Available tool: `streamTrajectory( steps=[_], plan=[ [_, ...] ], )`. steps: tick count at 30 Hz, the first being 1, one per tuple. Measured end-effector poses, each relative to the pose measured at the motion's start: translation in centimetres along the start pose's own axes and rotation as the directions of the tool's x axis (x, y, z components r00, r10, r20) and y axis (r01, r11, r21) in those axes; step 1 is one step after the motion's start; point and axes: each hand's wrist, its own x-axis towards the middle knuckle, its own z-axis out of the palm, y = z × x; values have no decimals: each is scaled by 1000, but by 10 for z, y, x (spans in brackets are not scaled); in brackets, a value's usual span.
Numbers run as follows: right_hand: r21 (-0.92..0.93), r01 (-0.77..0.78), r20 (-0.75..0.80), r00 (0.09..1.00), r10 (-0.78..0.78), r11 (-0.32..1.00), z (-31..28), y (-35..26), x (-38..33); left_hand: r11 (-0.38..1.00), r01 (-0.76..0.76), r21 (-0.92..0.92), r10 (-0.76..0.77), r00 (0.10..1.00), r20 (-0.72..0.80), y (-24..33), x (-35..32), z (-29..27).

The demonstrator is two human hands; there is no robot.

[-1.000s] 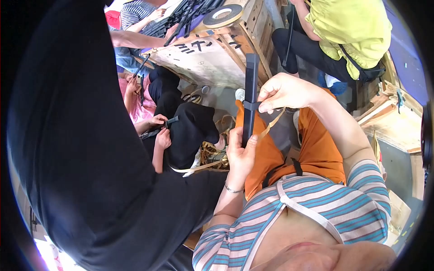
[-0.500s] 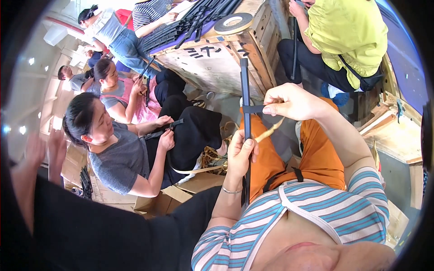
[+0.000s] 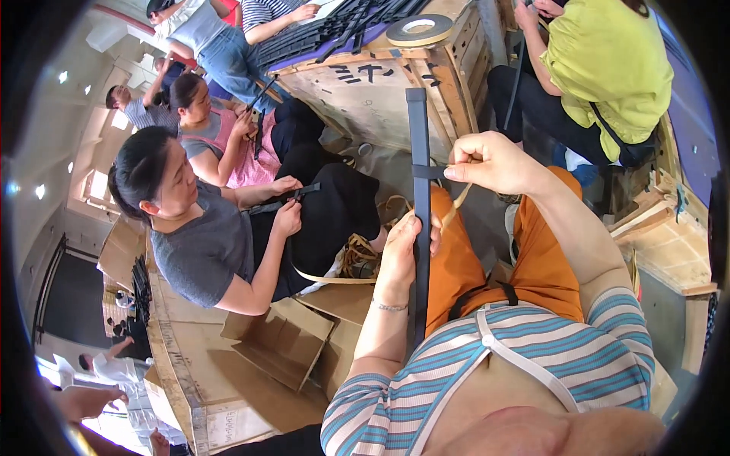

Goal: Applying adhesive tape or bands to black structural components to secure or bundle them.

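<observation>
A long flat black bar (image 3: 419,129) stands nearly upright before me. My left hand (image 3: 401,251) is closed round its lower part, thumb along the front face. Across the bar, above that hand, lies a short black tape strip (image 3: 430,172). Its free end sticks out to the right, where my right hand (image 3: 494,163) pinches it between thumb and forefinger. A thin pale yellow strip (image 3: 458,204) dangles curled below the pinch; where its upper end is fixed I cannot tell.
A wooden crate (image 3: 357,95) ahead bears many black bars (image 3: 327,34) and a tape roll (image 3: 441,32). Co-workers sit at left (image 3: 201,251) and ahead right (image 3: 601,76). Yellow strips (image 3: 357,258) lie heaped at left, near a cardboard box (image 3: 281,353).
My right hand has come closer to the bar, and less of the tape sticks out. The bar has turned its broad face more toward me. A dark-clothed person at lower left has mostly left view.
</observation>
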Motion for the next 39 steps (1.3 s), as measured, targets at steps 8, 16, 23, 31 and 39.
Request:
streamTrajectory(
  steps=[8,16,23,31,39],
  plan=[
    [313,-29,0,1000,31,949,23,-3,17,1000,-2,5,3,986,-169,4,-3,-11],
    [188,-177,-29,982,185,966,36,-8,30,990,-21,-136,4,992,-129,5,-3,-26],
    [240,-45,-56,997,60,970,41,-11,27,992,-125,13,125,970,-210,-1,-1,-26],
    [-239,-198,-3,979,204,951,39,-24,23,862,-85,499,351,811,-468,-14,-3,-28],
    [-289,-136,-3,990,141,948,36,-27,16,551,2,834,580,718,-385,-21,-5,-33]
  ],
)
